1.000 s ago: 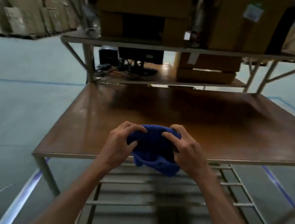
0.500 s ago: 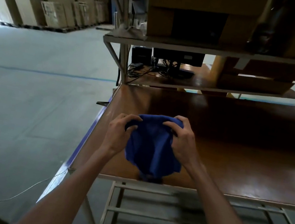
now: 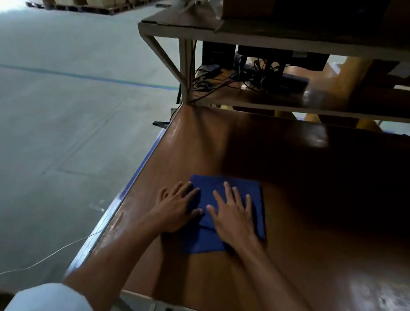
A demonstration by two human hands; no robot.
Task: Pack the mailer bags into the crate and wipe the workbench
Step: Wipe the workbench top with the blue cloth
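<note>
Cloth (image 3: 228, 200), blue and folded flat, lies on the bench (image 3: 319, 244) near its left edge, partway back from the near edge. Both hands rest on top of it with palms down and fingers spread; neither grip is closed, and the cloth is pinned by pressure rather than pinched. The left hand (image 3: 175, 210) covers the cloth's left border, with its outer fingers spilling onto bare wood. The right hand (image 3: 235, 219) sits nearer the cloth's centre. A loose fold shows at the near edge, between the wrists.

The uncovered bench surface extends mainly to the right and toward the back, so the wiping stroke most likely runs that way, with the right hand better placed to lead. The path appears free of objects. At the back, a lower shelf (image 3: 317, 104) carries tangled cables (image 3: 211, 79) and dark equipment, and limits forward reach. No mailer bags or crate are visible, so the packing stage cannot be judged.
</note>
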